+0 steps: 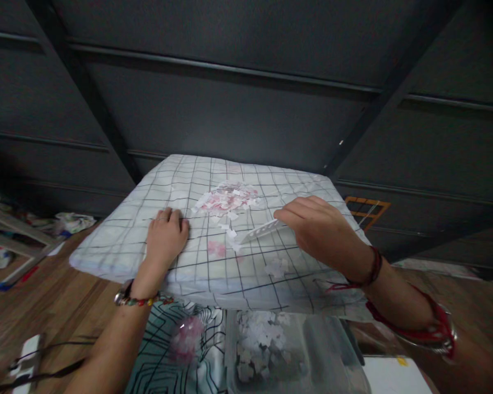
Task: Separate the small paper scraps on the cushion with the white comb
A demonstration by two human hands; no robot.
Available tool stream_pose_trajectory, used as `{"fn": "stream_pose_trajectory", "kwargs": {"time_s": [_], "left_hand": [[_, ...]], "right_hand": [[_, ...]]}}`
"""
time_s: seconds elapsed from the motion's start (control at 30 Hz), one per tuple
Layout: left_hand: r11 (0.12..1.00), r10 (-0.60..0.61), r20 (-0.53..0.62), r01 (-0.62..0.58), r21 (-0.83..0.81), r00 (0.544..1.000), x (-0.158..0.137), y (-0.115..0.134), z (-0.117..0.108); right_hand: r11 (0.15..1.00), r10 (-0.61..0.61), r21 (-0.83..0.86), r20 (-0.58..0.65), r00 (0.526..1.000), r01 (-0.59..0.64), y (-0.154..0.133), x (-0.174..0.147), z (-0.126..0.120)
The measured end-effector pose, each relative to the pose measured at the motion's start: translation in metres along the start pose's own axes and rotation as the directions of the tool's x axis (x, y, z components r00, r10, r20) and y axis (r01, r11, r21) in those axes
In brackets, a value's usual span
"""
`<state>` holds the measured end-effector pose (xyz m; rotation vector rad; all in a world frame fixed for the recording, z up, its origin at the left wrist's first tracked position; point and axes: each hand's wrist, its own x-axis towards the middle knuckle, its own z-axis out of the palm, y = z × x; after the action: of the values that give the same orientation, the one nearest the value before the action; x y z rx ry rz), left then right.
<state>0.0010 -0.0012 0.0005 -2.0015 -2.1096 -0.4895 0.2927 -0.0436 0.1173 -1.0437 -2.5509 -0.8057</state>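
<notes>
My right hand (322, 230) grips a flat white strip with a row of holes (263, 232), its low end touching small white paper scraps (232, 239) on the table. The fingers of my left hand (166, 232) rest on the checked table cover (139, 219), holding nothing. Beyond both hands lies a heap of white and pink paper bits (232, 197). A pink patch (216, 248) shows on the cover nearer to me, and a pale cluster of scraps (277, 267) lies below my right hand.
Below the table's near edge sits a clear plastic bin (312, 350) holding white scraps. Left of it, a clear bag with something pink (187, 339) lies on patterned cloth (156, 350). A power strip (27, 361) is on the wooden floor. A dark panelled wall (230, 109) stands behind.
</notes>
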Motion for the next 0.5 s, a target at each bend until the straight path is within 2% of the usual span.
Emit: {"fn": "stream_pose_trajectory", "kwargs": {"time_s": [0.13, 0.33, 0.5], "left_hand": [[1.0, -0.008, -0.012, 0.008, -0.001, 1.0, -0.001, 0.0, 0.001], [1.0, 0.004, -0.048, -0.004, -0.008, 0.999, -0.001, -0.002, 0.006], [1.0, -0.001, -0.042, 0.001, -0.012, 0.999, -0.001, -0.002, 0.006]], "right_hand": [[0.998, -0.023, -0.061, -0.028, 0.999, 0.021, 0.004, 0.0, -0.001], [0.999, 0.014, -0.029, 0.026, 1.0, -0.013, 0.005, -0.005, 0.003], [0.999, 0.028, -0.025, -0.042, 0.999, -0.029, 0.014, -0.009, 0.008]]}}
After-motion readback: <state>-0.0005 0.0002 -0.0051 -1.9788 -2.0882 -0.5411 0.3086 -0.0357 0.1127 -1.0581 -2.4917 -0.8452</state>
